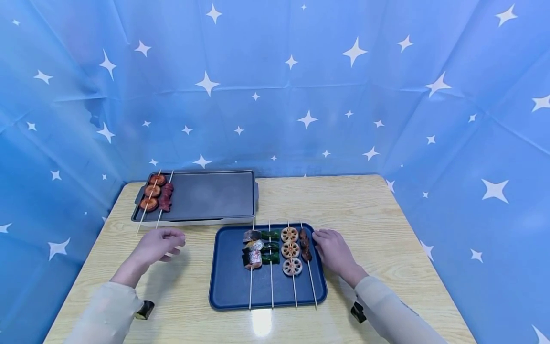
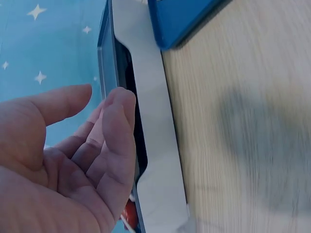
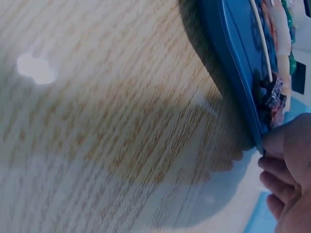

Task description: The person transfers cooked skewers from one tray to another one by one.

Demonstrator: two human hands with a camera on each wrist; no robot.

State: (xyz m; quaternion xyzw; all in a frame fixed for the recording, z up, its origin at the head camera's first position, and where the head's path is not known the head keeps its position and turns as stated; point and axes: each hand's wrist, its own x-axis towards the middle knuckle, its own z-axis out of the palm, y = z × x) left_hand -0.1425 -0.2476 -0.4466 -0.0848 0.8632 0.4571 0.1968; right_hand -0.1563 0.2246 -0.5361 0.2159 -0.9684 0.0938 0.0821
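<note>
Right of center, the right hand (image 1: 336,252) pinches the rim of the tray (image 1: 231,286), lower center, bearing four skewers (image 1: 290,250), while the left hand (image 1: 158,246), lower left, thumb apart from bent fingers, hangs near the grill (image 1: 210,195), and faint curtain marks (image 1: 307,171), center, are illegible.

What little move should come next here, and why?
Perhaps the left hand should reach for the leftmost skewer on the blue tray: that hand holds nothing, the griddle is mostly bare beside its two skewers, and the right hand touches the tray's right edge.
</note>
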